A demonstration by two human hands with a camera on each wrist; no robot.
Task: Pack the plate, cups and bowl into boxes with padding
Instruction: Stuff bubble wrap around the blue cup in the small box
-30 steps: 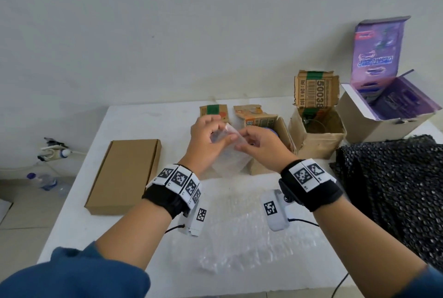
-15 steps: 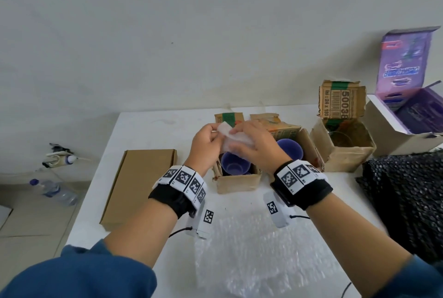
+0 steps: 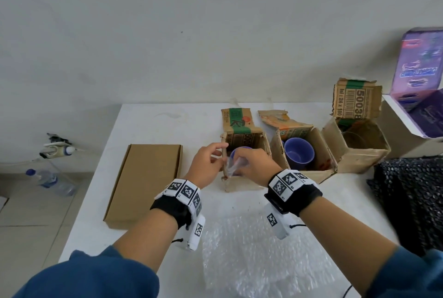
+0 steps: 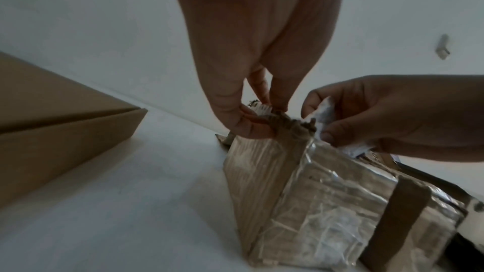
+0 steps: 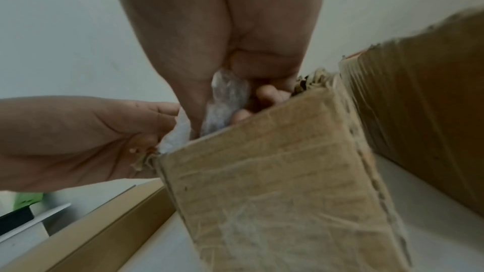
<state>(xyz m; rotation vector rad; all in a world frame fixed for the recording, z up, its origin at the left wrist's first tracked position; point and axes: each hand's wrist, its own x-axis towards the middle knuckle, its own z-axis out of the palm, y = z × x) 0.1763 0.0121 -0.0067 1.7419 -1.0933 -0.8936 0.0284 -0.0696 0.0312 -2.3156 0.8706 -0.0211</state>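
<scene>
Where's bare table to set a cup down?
Bare strip between the flat closed carton and the open cup box; also behind the carton. Crowded: boxes along the right, bubble wrap sheet in front, dark padding at right.

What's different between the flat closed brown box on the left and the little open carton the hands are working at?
The flat brown cardboard box lies closed, smooth and untouched; the small worn open carton stands upright with its flaps up and edges ragged. The carton holds a purple cup, with the left hand at its corner and the right hand pushing bubble wrap in. Both are brown cardboard on the white table.
</scene>
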